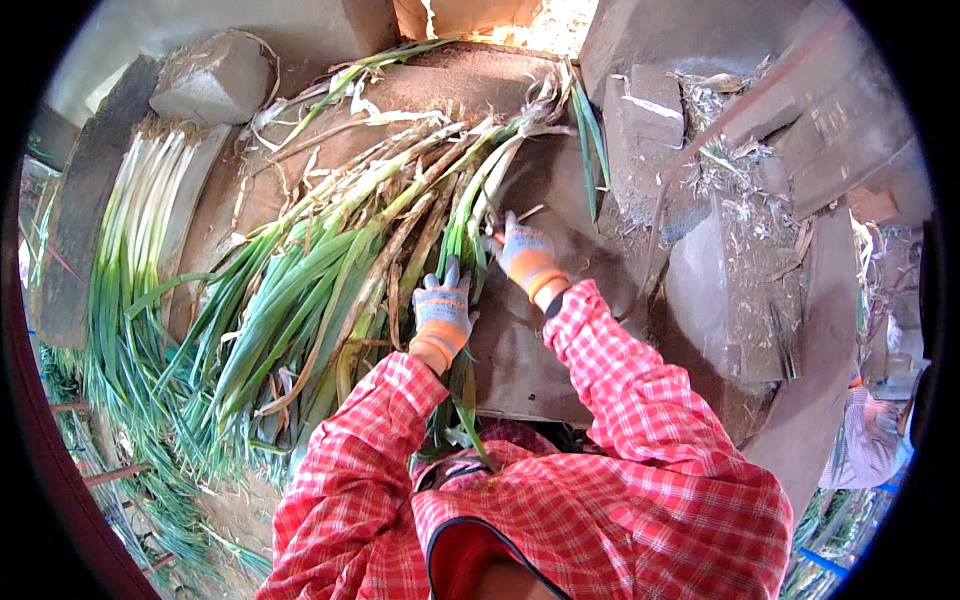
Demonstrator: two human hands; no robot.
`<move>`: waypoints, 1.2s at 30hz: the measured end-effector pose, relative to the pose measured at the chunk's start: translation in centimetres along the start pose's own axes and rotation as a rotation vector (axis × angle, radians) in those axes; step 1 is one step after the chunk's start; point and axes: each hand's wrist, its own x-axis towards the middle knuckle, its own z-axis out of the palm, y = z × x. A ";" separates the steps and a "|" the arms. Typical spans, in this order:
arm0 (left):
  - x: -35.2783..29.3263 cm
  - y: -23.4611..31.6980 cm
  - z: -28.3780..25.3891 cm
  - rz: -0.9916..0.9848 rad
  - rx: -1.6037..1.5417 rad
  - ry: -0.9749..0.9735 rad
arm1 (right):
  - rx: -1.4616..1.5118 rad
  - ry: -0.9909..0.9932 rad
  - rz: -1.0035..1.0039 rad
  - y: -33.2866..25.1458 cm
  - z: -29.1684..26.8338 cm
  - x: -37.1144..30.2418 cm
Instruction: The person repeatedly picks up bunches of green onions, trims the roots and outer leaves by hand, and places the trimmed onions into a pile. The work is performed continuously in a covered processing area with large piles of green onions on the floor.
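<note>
My left hand [443,310], in a grey and orange glove, is closed round the green leaves of a few green onions [462,232] at the right edge of a large loose pile. My right hand [528,253], gloved alike, is closed beside their pale stalks. A small reddish bit shows at its fingers, but what it holds is too blurred to make out. The pile of untrimmed green onions [330,255] spreads to the left, with dry brown leaves and roots at its far end.
At the far left a bundle of cleaned green onions [150,205] lies between boards, near a stone block [213,80]. Bricks [655,105] and a debris-covered slab [755,270] stand on the right. Another person's sleeve [868,440] shows at the right edge.
</note>
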 end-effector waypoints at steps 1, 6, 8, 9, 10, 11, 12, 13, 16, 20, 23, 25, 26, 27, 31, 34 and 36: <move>0.2 0.1 0.2 0.004 -0.016 0.014 | 0.020 0.023 0.035 1.1 0.6 2.0; -0.1 0.2 1.4 0.028 0.037 0.031 | 0.079 -0.025 0.322 5.2 -0.2 12.3; 0.1 0.8 2.0 0.068 0.121 0.066 | 0.107 0.025 0.381 8.2 0.1 16.0; 0.1 0.9 2.1 0.045 0.098 0.072 | 0.099 0.040 0.384 8.7 -0.1 16.6; 0.4 1.0 2.1 0.026 0.073 0.079 | 0.090 0.057 0.391 9.4 -0.5 17.0; 0.9 1.2 1.7 0.050 0.037 0.094 | 0.088 0.045 0.411 11.8 0.3 17.4; 0.7 0.4 1.8 0.033 0.006 0.086 | 0.010 -0.027 0.403 9.1 -0.3 15.8; 0.4 -0.6 2.4 0.039 -0.036 0.098 | -0.028 -0.046 0.309 7.5 1.0 13.8; 0.5 -0.6 1.7 0.058 -0.027 0.091 | -0.028 -0.059 0.273 8.6 0.8 12.4; 0.9 -2.1 2.5 0.024 -0.332 0.247 | -0.045 -0.038 0.294 7.6 -2.2 10.7; 2.2 -4.2 2.8 -0.087 -0.578 0.115 | 0.033 -0.062 0.270 6.7 -3.2 8.0; 4.5 -7.0 7.1 -0.038 -0.683 0.205 | 0.082 -0.019 0.121 4.5 -4.2 3.7; 5.6 -8.6 8.6 0.007 -0.748 0.279 | 0.109 0.006 0.055 3.7 -4.3 1.3; 5.9 -9.2 7.8 -0.089 -1.337 0.099 | 0.062 -0.033 0.078 3.0 -4.4 -1.0; 6.0 -9.3 7.3 -0.208 -1.821 -0.067 | 0.159 -0.055 0.008 1.6 -4.1 -7.5; 6.3 -9.4 9.2 -0.225 -1.562 -0.017 | 0.116 -0.163 0.008 0.3 -3.6 -8.3; 6.2 -8.7 9.3 -0.261 -1.652 -0.016 | 0.067 -0.262 0.025 0.0 -3.6 -8.7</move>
